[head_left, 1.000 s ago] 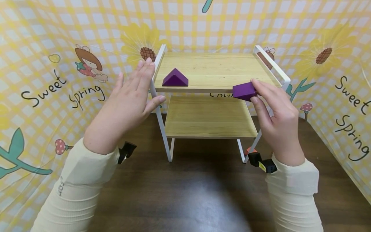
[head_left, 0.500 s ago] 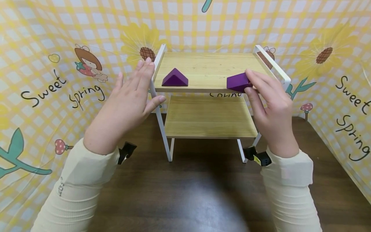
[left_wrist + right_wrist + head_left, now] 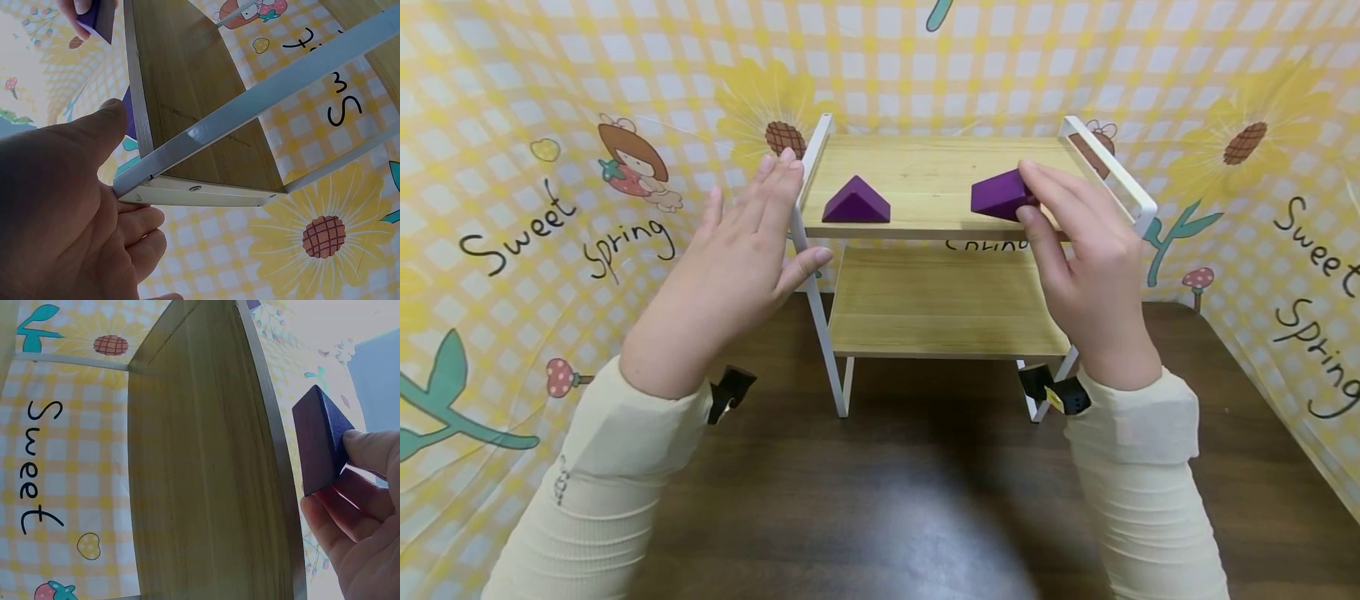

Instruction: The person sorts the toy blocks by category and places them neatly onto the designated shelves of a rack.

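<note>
My right hand (image 3: 1086, 267) pinches a purple block (image 3: 1000, 195) between thumb and fingers, over the front right part of the upper shelf (image 3: 947, 162). The right wrist view shows the held block (image 3: 319, 444) with slanted faces, beyond the shelf's front edge. A second purple block, a triangular prism (image 3: 857, 201), rests on the upper shelf near its front left corner. My left hand (image 3: 722, 267) is at the shelf's left side with straight fingers and holds nothing. In the left wrist view, the left hand (image 3: 87, 187) lies beside the white frame (image 3: 206, 134) at that corner.
Below the upper shelf is a wooden lower shelf (image 3: 947, 304). White metal side rails (image 3: 1112, 167) rise above the top board at both ends. The unit stands on a dark wood surface (image 3: 880, 500), with a yellow checked cloth (image 3: 940, 67) behind and at the sides.
My right hand has moved left and up with the held block, from in front of the shelf's edge to over the board. The left hand and the triangular block have stayed put.
</note>
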A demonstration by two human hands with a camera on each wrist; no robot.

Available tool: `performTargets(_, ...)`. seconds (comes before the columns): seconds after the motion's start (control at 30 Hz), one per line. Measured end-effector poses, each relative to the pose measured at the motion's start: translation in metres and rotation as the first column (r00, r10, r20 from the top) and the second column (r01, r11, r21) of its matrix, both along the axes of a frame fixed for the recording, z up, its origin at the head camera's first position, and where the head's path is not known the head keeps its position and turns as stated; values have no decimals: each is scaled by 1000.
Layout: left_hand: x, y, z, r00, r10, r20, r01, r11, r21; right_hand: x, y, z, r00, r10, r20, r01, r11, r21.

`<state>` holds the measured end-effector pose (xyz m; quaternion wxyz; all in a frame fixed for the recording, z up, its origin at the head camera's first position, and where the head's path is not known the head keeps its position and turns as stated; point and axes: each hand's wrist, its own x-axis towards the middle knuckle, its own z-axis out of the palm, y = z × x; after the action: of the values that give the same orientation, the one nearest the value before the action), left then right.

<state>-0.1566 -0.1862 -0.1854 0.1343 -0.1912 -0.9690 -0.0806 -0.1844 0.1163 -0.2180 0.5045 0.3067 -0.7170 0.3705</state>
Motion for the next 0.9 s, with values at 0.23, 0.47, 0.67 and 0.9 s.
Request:
performTargets(0.23, -1, 0, -1, 1000, 1, 3, -1, 1000, -3, -3, -3, 5, 999, -9, 35, 7, 999, 46)
performTargets(0.47, -2, 0, 0, 1000, -2, -1, 2, 1000, -6, -4, -8, 8, 998, 5, 58, -8, 998, 64)
performTargets(0.67, -1, 0, 0, 1000, -4, 0, 4, 1000, -5, -8, -9, 8, 998, -5, 55, -1, 992, 123)
performTargets(0.9, -1, 1, 0, 1000, -3, -2, 2, 1000, -6, -12, -9, 8, 999, -28, 46, 16, 970, 241)
